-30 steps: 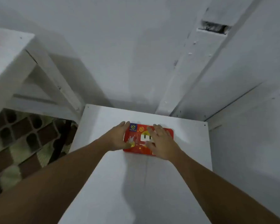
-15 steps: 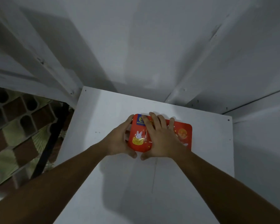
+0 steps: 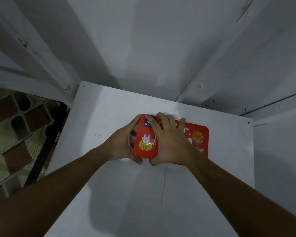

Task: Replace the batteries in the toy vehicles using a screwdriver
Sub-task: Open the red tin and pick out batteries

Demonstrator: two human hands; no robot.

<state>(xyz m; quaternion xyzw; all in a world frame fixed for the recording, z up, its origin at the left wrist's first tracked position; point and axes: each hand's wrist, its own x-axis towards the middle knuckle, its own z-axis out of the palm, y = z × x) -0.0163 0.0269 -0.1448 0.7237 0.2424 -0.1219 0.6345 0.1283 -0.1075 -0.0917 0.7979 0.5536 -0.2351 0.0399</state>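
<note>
Both hands have gone from lying flat on the lid to clasping the red tin (image 3: 146, 144), and they now crowd together over its left part. The left hand (image 3: 121, 147) curls round the tin's left end, with fingers at the far corner and thumb tucked under the near edge. The right hand (image 3: 171, 142) covers the top, its fingers bent over the far edge and its thumb pressing the near edge, just beside the left thumb. The tin sits on the white tabletop (image 3: 109, 117), in its far half, about midway between the left and right edges. Whether its left end is lifted off the surface cannot be told. Patterned flooring (image 3: 15, 134) shows past the tabletop's left edge.
</note>
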